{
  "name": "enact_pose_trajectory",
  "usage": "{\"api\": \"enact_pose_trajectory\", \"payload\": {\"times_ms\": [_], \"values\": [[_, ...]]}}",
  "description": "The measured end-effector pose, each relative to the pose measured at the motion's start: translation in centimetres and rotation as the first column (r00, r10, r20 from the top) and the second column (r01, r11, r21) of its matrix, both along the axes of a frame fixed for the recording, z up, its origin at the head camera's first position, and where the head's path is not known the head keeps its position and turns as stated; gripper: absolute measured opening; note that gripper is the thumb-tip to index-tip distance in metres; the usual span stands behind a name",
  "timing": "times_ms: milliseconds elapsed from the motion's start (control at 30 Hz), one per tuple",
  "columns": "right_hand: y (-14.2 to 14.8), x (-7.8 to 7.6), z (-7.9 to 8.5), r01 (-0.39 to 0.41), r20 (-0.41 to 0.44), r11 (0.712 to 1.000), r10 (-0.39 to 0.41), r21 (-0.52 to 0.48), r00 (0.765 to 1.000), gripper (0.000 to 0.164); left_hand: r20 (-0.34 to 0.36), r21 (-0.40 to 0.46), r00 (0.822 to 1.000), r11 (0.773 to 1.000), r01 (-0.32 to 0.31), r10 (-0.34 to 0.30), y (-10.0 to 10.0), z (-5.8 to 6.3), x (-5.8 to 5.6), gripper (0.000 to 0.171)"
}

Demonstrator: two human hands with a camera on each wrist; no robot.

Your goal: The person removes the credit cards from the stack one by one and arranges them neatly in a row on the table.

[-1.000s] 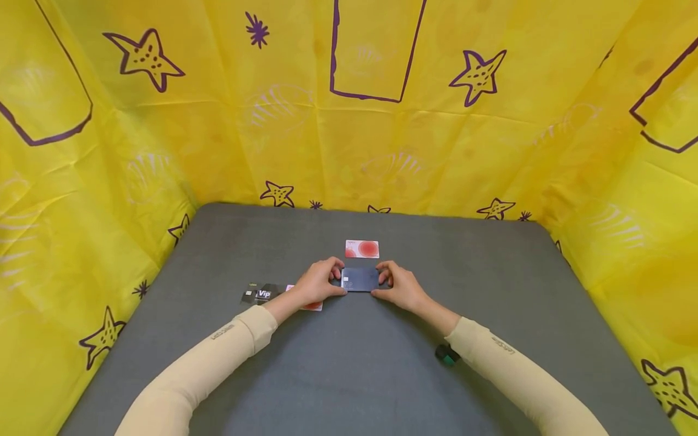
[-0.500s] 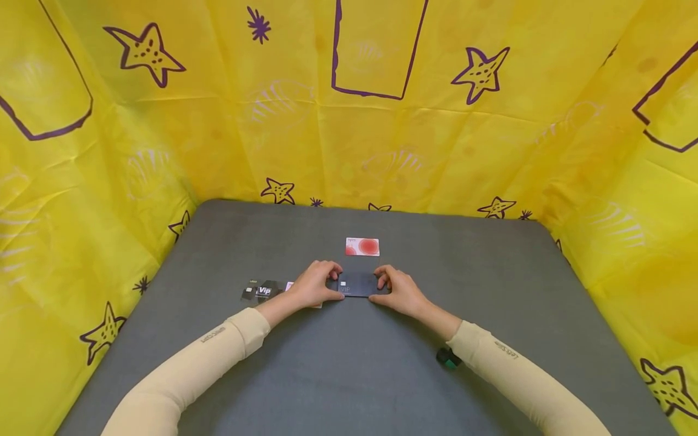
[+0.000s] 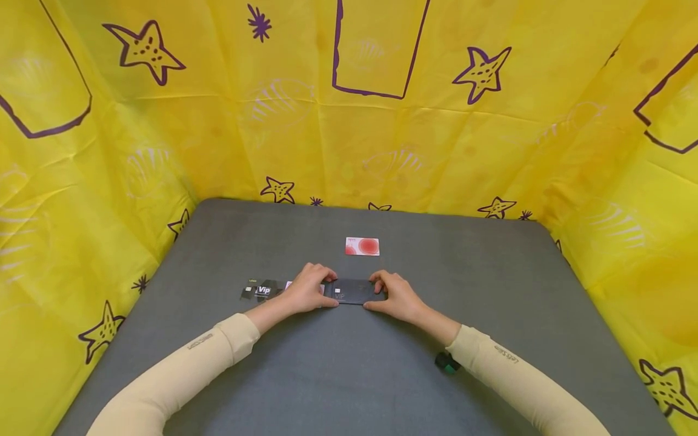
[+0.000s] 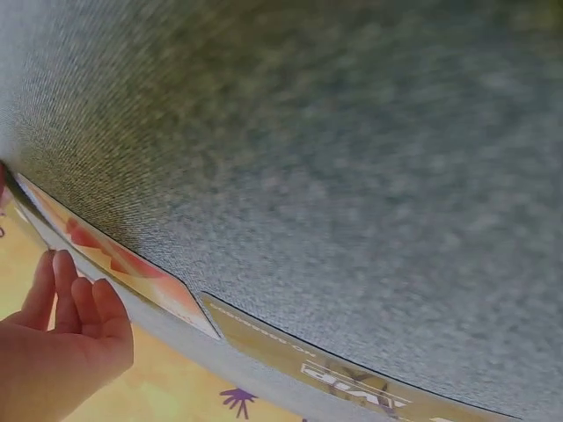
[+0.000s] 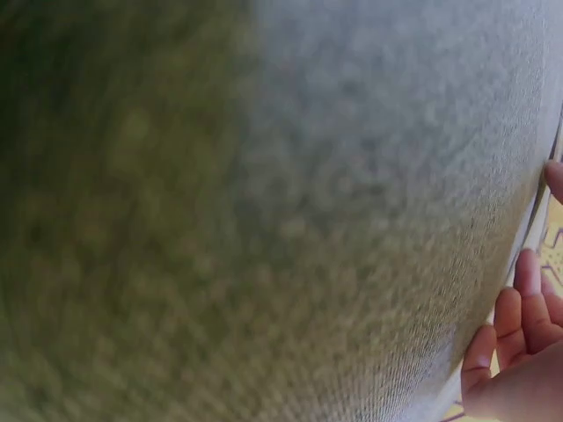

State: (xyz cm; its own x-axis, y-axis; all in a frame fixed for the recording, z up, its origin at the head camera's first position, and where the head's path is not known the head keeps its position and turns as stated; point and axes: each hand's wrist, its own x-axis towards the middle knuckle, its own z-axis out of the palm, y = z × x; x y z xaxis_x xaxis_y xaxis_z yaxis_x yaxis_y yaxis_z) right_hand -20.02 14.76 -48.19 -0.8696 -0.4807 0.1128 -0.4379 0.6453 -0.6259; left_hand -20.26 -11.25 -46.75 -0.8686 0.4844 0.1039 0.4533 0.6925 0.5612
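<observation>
A dark blue-black card (image 3: 354, 293) with a small white chip and faint "VIP" lettering lies flat between my hands, close over the grey table. My left hand (image 3: 305, 290) pinches its left end, thumb at the near edge and fingers at the far edge. The right hand (image 3: 402, 298) grips the opposite end the same way. Just left of the dark card is a pink-and-red card (image 4: 132, 264), partly covered by my left hand in the head view. Beside that lies a black "Vip" card (image 3: 256, 290). Another white-and-red card (image 3: 362, 246) lies farther back.
The grey table (image 3: 349, 375) has rounded far corners. Yellow cloth (image 3: 218, 139) with purple starfish drawings surrounds it at the back and both sides. A dark and green device (image 3: 448, 362) shows beneath the right wrist.
Both hands have drawn the dark card toward me and slightly left, away from the white-and-red card and up close to the pink-and-red one. The other cards stay where they were.
</observation>
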Motion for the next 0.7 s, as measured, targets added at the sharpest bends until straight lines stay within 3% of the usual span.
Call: {"api": "enact_pose_trajectory", "payload": {"times_ms": [433,700], "values": [[-0.7,0.6,-0.3,-0.011,-0.050,0.999,0.013,0.044,0.999,0.052,0.025,-0.023,1.000,1.000,0.009,-0.008,-1.1,0.0,0.7,0.050],[-1.1,1.0,0.2,0.000,-0.037,0.999,0.002,0.052,0.999,0.052,0.023,-0.016,1.000,1.000,0.009,-0.008,-1.6,-0.2,0.9,0.049]]}}
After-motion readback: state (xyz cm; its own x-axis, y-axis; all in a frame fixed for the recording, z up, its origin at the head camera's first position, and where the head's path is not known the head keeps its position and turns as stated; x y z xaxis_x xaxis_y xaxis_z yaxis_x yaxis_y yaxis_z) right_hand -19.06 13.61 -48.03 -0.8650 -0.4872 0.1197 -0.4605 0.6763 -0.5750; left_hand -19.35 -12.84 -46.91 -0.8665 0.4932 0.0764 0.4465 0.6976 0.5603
